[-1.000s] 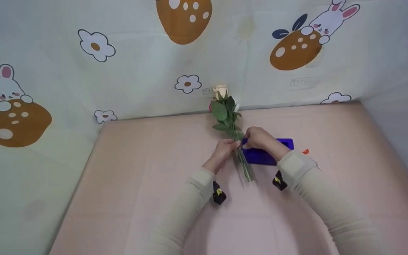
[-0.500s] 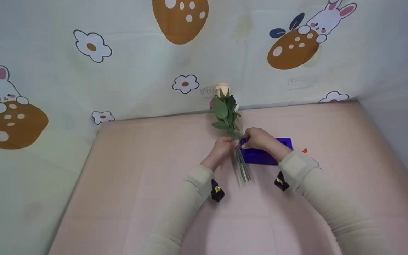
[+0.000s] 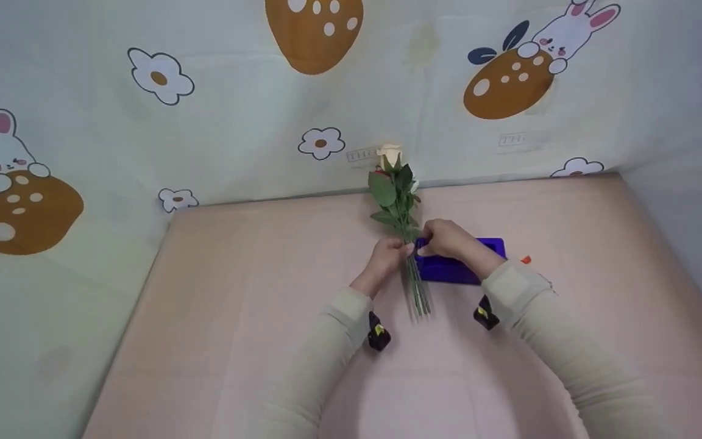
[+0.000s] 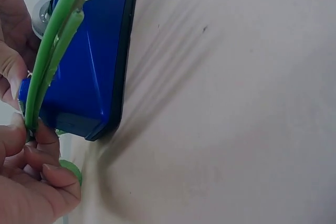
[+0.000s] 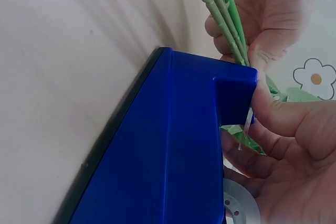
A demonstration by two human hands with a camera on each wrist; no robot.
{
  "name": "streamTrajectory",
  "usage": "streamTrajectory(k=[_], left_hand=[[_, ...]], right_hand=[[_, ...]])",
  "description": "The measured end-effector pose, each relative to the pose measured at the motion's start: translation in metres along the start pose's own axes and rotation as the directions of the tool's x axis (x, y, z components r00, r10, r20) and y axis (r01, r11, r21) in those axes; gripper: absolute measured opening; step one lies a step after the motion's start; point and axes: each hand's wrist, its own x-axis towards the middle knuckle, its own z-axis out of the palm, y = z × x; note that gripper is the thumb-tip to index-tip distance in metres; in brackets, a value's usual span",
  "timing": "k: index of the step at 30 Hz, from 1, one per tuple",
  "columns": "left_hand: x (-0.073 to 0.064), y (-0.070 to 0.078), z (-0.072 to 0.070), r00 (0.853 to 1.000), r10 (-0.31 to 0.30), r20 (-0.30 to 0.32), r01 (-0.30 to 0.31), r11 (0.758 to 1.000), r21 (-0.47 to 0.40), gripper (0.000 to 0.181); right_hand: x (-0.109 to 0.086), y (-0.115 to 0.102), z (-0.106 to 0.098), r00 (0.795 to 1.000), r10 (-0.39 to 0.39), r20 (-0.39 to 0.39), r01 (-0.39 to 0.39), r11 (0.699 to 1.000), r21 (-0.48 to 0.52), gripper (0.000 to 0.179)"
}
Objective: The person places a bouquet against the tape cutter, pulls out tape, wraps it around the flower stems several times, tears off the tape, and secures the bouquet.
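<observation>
My left hand grips a bunch of roses by their green stems. A cream rose tops the bunch at the far side, with red and white blooms partly hidden behind the leaves. Right beside the stems stands a blue tape dispenser. My right hand reaches over it; in the right wrist view its thumb and fingers pinch at the clear tape by the dispenser's front end. The tape roll shows partly below. How far the tape touches the stems is hidden.
A small orange-red piece lies on the pink table, right of the dispenser and partly behind the right sleeve. A patterned cloth wall rises at the table's far edge.
The bunch has turned a little in my left hand: its blooms have swung slightly right and the red one is more covered. My right hand and the dispenser stay nearly still.
</observation>
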Motion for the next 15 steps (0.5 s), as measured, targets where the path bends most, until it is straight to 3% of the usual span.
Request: streamTrajectory(k=[6,12,15], left_hand=[[-0.001,0.000,0.005,0.999,-0.015,-0.032,0.015,1.000,-0.021,0.023],[-0.004,-0.001,0.012,0.995,-0.033,-0.091,0.035,0.999,0.026,0.022],[-0.007,-0.008,0.012,0.990,-0.073,-0.124,0.082,0.994,0.072,0.021]], right_hand=[[-0.007,-0.009,-0.002,1.000,0.020,0.007,-0.020,1.000,-0.007,0.027],[-0.007,-0.008,-0.002,1.000,0.023,0.010,-0.023,1.000,-0.001,0.026],[-0.008,-0.007,-0.002,0.999,0.026,0.027,-0.025,1.000,-0.002,0.029]])
